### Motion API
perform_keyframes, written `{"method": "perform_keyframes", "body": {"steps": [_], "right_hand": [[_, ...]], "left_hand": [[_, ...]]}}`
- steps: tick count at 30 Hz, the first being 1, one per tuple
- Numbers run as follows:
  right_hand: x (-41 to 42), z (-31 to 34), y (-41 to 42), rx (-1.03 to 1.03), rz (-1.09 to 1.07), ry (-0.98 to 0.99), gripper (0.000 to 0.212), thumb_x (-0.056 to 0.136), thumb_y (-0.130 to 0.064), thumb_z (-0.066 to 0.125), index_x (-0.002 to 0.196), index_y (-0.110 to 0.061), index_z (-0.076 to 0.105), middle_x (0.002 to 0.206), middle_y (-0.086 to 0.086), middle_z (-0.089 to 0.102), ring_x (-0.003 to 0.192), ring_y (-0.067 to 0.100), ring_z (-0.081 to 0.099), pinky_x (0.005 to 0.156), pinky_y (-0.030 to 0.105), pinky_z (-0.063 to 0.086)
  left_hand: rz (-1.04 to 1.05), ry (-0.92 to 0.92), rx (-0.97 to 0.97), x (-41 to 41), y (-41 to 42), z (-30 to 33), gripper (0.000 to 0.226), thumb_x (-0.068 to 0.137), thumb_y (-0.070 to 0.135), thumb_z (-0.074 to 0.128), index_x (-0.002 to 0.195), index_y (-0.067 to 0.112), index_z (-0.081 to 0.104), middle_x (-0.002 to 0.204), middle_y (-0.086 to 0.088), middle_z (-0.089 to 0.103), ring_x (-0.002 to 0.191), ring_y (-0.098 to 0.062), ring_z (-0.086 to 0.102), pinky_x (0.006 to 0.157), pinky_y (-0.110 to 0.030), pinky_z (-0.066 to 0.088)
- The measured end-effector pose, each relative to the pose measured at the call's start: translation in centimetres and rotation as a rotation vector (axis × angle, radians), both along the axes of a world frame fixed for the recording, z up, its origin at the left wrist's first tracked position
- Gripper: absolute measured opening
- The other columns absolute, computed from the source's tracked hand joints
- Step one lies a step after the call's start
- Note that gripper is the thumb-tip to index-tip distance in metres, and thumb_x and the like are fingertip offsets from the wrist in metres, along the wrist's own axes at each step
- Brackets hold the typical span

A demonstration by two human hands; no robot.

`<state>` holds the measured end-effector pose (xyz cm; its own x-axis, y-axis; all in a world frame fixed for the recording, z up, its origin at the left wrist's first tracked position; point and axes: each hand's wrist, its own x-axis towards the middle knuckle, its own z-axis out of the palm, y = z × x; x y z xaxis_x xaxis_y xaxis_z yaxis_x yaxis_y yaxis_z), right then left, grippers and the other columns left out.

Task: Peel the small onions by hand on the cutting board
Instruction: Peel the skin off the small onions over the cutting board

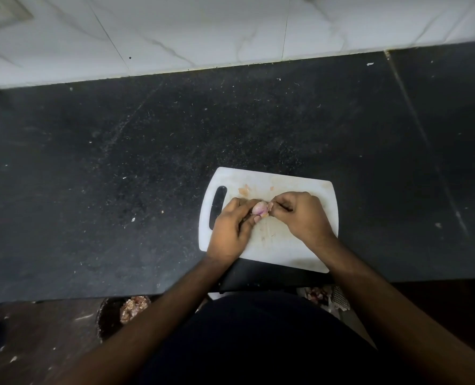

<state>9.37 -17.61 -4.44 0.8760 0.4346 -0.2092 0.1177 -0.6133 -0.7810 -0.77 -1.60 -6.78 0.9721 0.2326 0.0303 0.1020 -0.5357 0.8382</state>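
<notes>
Over the white cutting board point(286, 245), both hands at work. Left hand point(232, 226) curled round one small onion point(260, 209), fingers point(254, 218) cupping it from below and behind, held just above the middle of the board. Right hand point(300, 215) touching the onion's right end, its fingertips point(282, 207) pinched tight on a flap of papery skin point(270, 206), apparently drawing it away from the bulb. Pale pink flesh showing on the onion's top, so this one looks partly stripped, with skin clinging at the right end.

On the board's far side, just beyond the hands, a couple of loose peel scraps point(244, 190). No peeled onions lying anywhere on the board, and no waiting ones either. Board sitting on the dark speckled bench point(119, 176), near its front edge, handle slot to the left.

Below the bench edge, left of the board, a dark container of brownish peelings point(135, 308); below to the right, something pinkish in a bag or bowl point(318, 295), possibly the onion supply or the finished pile, too dim to tell which.

Judgement: mid-task, one onion in hand roughly half done. Total count unknown from here, so the remaining share cannot be told.
</notes>
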Motion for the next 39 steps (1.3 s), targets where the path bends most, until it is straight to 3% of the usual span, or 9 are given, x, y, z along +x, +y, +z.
{"method": "perform_keyframes", "body": {"steps": [7,10,14,18,22,26,29,33,39], "right_hand": [[0.1,-1.1,0.0,0.059,-0.137,-0.115,0.014,0.096,-0.021,0.065,0.101,-0.014,0.076,0.092,-0.004,0.078,0.081,0.012,0.072,0.081,0.038,0.06],[-0.4,-1.4,-0.4,0.09,-0.077,-0.201,0.022,0.101,-0.013,0.056,0.115,-0.017,0.072,0.109,-0.005,0.074,0.084,0.012,0.07,0.08,0.026,0.059],[-2.0,-1.4,-1.2,0.127,0.024,-0.292,0.032,0.104,-0.028,0.054,0.135,-0.024,0.062,0.131,-0.012,0.061,0.111,0.005,0.063,0.09,0.025,0.055],[-2.5,-1.4,-0.8,0.097,0.125,-0.353,0.038,0.094,-0.05,0.064,0.128,-0.033,0.067,0.121,-0.017,0.058,0.099,0.001,0.064,0.074,0.027,0.059],[-2.2,-1.3,-0.2,0.118,0.132,-0.399,0.042,0.09,-0.06,0.059,0.118,-0.033,0.073,0.111,-0.017,0.06,0.089,0.002,0.065,0.068,0.029,0.058],[-2.4,-1.7,0.1,0.097,0.078,-0.452,0.026,0.089,-0.042,0.073,0.109,-0.026,0.076,0.104,-0.013,0.063,0.081,0.005,0.065,0.064,0.03,0.058],[-2.7,-2.0,0.4,0.076,0.035,-0.484,0.022,0.088,-0.031,0.075,0.108,-0.022,0.078,0.096,-0.008,0.066,0.076,0.008,0.066,0.064,0.032,0.058],[-2.6,-1.6,0.3,0.11,0.016,-0.421,0.019,0.092,-0.034,0.07,0.104,-0.022,0.079,0.095,-0.009,0.069,0.079,0.009,0.068,0.066,0.036,0.059],[-2.1,-0.5,0.7,-0.142,0.011,-0.532,0.016,0.092,-0.036,0.067,0.084,-0.023,0.07,0.086,-0.008,0.066,0.066,0.012,0.062,0.052,0.038,0.053]], "left_hand": [[-0.027,0.024,-0.006,0.1,0.6,0.2,0.034,0.101,0.019,0.067,0.135,0.017,0.069,0.115,0.002,0.065,0.109,0.001,0.061,0.096,-0.009,0.045],[-0.013,0.03,-0.008,0.2,0.6,0.3,0.034,0.1,0.018,0.069,0.134,0.016,0.07,0.115,0.001,0.065,0.109,0.008,0.058,0.097,-0.007,0.043],[0.006,0.066,-0.066,0.4,0.9,0.5,0.032,0.099,0.018,0.071,0.131,0.018,0.072,0.114,0.002,0.065,0.109,-0.002,0.063,0.097,-0.011,0.047],[-0.058,0.078,-0.066,0.5,1.2,0.5,0.033,0.101,0.015,0.066,0.134,0.017,0.07,0.111,-0.004,0.064,0.108,-0.01,0.062,0.099,-0.019,0.049],[-0.105,0.099,-0.074,0.7,1.4,0.7,0.036,0.102,0.011,0.063,0.137,0.019,0.068,0.107,-0.004,0.061,0.107,-0.005,0.057,0.099,-0.012,0.045],[-0.104,0.125,-0.037,1.1,1.4,0.5,0.036,0.103,0.014,0.062,0.139,0.019,0.066,0.1,0.009,0.055,0.1,0.004,0.054,0.094,-0.009,0.043],[-0.105,0.142,0.027,1.4,1.0,0.3,0.034,0.106,0.02,0.058,0.139,0.022,0.066,0.097,0.006,0.056,0.1,-0.012,0.056,0.09,-0.021,0.043],[-0.112,0.146,0.059,1.7,0.8,0.5,0.032,0.108,0.026,0.056,0.138,0.023,0.066,0.094,0.019,0.05,0.1,-0.014,0.053,0.087,-0.019,0.039],[-0.122,0.164,0.082,1.9,0.9,0.0,0.035,0.108,0.025,0.053,0.142,0.023,0.063,0.098,0.007,0.05,0.1,-0.017,0.049,0.088,-0.026,0.037]]}}
